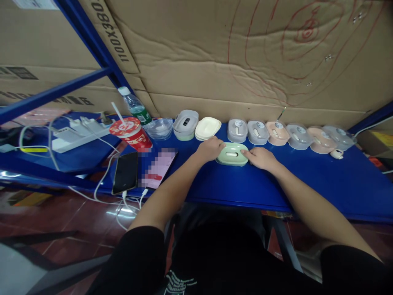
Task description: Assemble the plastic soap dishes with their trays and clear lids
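A light green plastic box (232, 160) with rounded corners lies on the blue table, an oblong pale piece set in the middle of its top. Its left end is gripped by my left hand (210, 149), fingers closed over the edge. At the opposite end, my right hand (261, 158) is closed on the box too, thumb on top. Some of the fingers are hidden behind and under the rim. Just beyond my left hand are cream-coloured shallow dishes (208, 128), stacked, and a stack of grey lids (186, 121) over a green base.
Along the back right runs a row of several lidded boxes, including a grey one (237, 131) and a peach one (278, 133); a small whitish piece (337, 154) lies by them. Leftward are clear lids (161, 129), a bottle (137, 108), a red cup (132, 135) and two cabled phones (125, 173).
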A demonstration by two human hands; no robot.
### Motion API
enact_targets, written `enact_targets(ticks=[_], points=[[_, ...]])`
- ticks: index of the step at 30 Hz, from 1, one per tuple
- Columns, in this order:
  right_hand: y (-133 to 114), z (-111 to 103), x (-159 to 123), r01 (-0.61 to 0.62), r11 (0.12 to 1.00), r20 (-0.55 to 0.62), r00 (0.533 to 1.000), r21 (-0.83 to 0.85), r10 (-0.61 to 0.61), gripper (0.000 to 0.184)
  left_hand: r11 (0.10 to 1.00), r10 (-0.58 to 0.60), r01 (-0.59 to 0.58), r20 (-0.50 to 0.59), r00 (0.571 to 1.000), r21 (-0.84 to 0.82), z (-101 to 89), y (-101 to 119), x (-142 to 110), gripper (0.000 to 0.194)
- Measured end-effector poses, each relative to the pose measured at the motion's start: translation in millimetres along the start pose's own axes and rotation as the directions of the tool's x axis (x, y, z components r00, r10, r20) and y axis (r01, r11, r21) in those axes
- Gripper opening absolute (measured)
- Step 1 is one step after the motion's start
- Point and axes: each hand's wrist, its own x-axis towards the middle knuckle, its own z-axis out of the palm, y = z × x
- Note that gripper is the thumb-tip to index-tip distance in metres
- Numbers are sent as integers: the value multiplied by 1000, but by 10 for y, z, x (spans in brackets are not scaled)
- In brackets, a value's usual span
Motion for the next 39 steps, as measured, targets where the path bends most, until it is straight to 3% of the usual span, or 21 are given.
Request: enact_targets(ticks=[6, 13, 16, 18, 20, 21, 23, 26, 28, 30, 35, 39], points=[[9, 19, 41, -35, 999, 6, 999, -14, 35, 83, 998, 66, -66, 2, 998, 6, 26, -59, 99, 51], [-29, 6, 40, -65, 995, 5, 998, -79, 65, 95, 997, -8, 10, 29, 1000, -80, 61, -62, 93, 43], [-26, 8, 36, -54, 994, -5, 999, -98, 54, 98, 997, -35, 32, -44, 998, -72, 42, -24, 59, 37], [-1, 17, 42, -48, 994, -11, 999, -95, 47, 98, 995, -51, 36, -164, 985, -91, -36, -24, 32, 36], [30, 29, 50, -42, 995, -24, 999, -88, 41, 98, 992, -98, 61, -353, 930, -113, -184, -79, -7, 37], [44, 35, 53, -38, 996, -30, 999, -83, 35, 98, 989, -135, 90, -461, 877, -120, -278, -131, -35, 36], [61, 41, 53, -18, 997, -34, 999, -69, 16, 97, 966, -256, 212, -631, 732, -147, -479, -278, -106, 37], [62, 38, 41, 10, 999, -23, 1000, -50, -11, 93, 874, -461, 421, -689, 559, -242, -710, -552, -230, 44], [60, 31, 33, 27, 999, -20, 999, -42, -27, 90, 807, -559, 512, -663, 499, -295, -778, -720, -296, 44], [63, 26, 31, 47, 998, -18, 999, -33, -47, 88, 756, -626, 575, -602, 497, -312, -792, -850, -336, 46], [83, 23, 34, 77, 997, -18, 997, -24, -77, 85, 698, -701, 677, -415, 580, -233, -761, -1038, -344, 42], [86, 20, 22, 87, 996, -32, 996, -9, -87, 84, 722, -675, 661, -423, 604, -208, -740, -1116, -319, 40]])
